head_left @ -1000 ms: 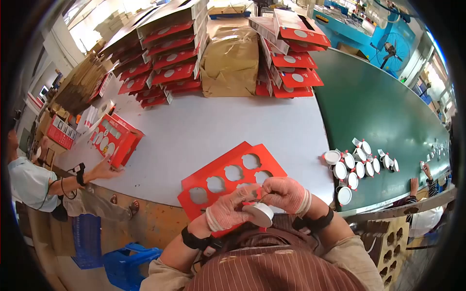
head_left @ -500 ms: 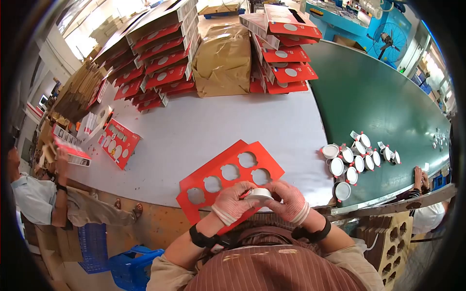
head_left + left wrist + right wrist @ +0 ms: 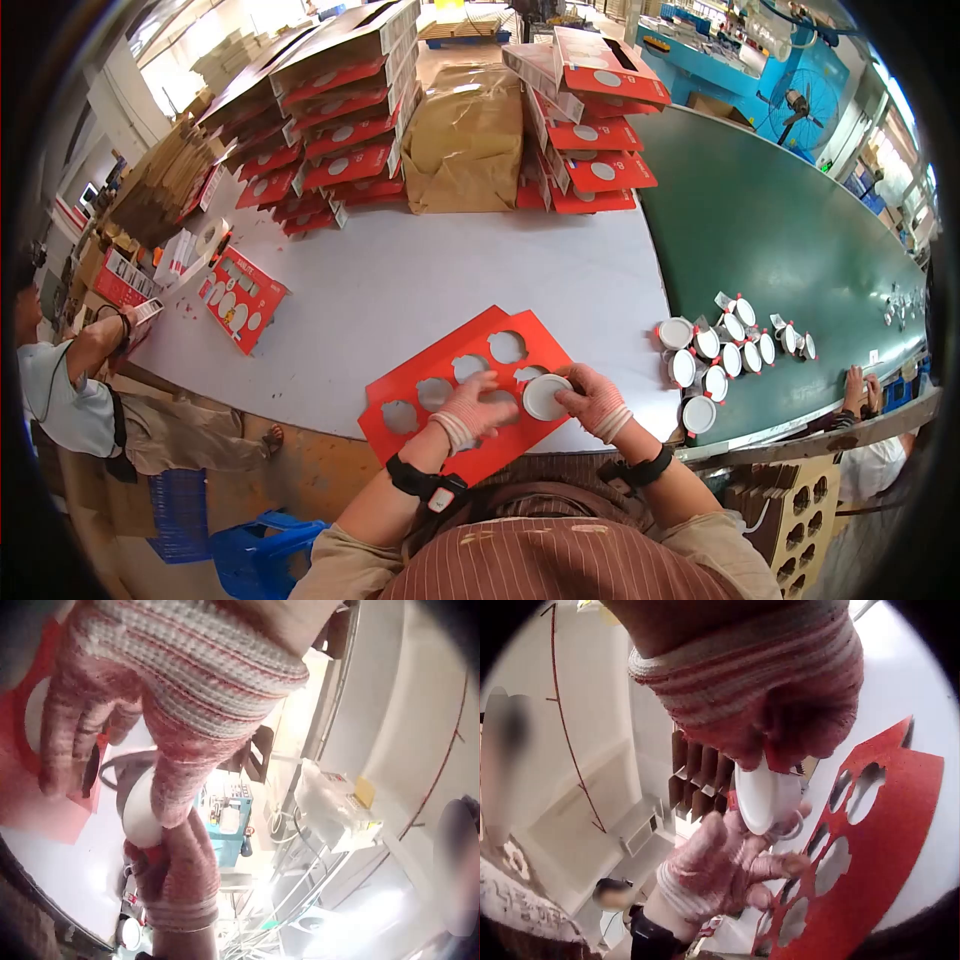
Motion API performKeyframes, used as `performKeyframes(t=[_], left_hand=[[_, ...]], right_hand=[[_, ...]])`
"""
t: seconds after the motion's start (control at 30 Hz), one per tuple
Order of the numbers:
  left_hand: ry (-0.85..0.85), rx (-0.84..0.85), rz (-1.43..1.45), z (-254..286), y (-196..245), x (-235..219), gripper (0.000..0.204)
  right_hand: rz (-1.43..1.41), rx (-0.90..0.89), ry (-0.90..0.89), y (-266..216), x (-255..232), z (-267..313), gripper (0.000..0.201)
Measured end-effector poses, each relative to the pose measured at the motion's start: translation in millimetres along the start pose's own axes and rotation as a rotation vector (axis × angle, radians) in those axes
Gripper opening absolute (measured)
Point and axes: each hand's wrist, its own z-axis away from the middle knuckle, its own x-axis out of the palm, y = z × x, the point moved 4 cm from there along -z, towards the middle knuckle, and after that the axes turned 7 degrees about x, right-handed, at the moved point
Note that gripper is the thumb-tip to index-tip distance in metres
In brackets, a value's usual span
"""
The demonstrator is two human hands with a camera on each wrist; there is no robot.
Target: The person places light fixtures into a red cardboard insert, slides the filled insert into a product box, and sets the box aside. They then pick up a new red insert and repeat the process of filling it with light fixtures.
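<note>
A round white downlight (image 3: 545, 397) is pinched by my gloved right hand (image 3: 597, 398), its flat face turned up in the head view. It overlaps the right edge of a red card insert (image 3: 546, 345) with two rows of round cut-outs, which lies at the table's front edge. Over the middle of that insert is my gloved left hand (image 3: 474, 410), fingers spread and holding nothing. In the right wrist view the white downlight (image 3: 763, 796) hangs from the right fingers, with the left hand (image 3: 724, 868) just beyond. My left thumb overlaps the downlight (image 3: 141, 814) in the left wrist view.
Several more downlights (image 3: 697, 413) stand on the green surface (image 3: 770, 220) to the right. Stacks of red-and-white boxes (image 3: 350, 135) and a brown wrapped package (image 3: 463, 140) line the back. Another person (image 3: 75, 375) works at the left, near an upright red box (image 3: 243, 300).
Both hands held the downlight close to my body; now the left has let go and lies over the insert. The right has turned the downlight face up. The person at left has moved a red box.
</note>
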Motion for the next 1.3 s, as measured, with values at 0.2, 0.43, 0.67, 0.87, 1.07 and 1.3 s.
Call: performKeyframes(t=[0.2, 0.43, 0.67, 0.87, 1.07, 1.3], left_hand=[[0.133, -0.338, 0.851, -46, -43, -20, 0.031], [0.113, -0.420, 0.897, -71, -38, -5, 0.054], [0.068, -0.380, 0.875, -59, -31, 5, 0.030], [-0.014, -0.421, 0.860, -59, -36, 10, 0.035], [0.027, -0.398, 0.909, -58, -17, 26, 0.024], [0.149, -0.423, 0.704, -48, -4, 32, 0.026]], right_hand=[[-0.032, 0.093, 0.028, 4, -14, -41, 0.033], [0.129, 0.085, 0.167, -27, -15, -82, 0.036], [0.433, 0.192, 0.255, -26, 8, -85, 0.030], [0.613, 0.051, 0.284, -13, 13, -91, 0.030], [0.127, 0.425, -0.009, 11, 7, -112, 0.032], [0.736, 0.143, 0.313, -23, -20, -94, 0.074]])
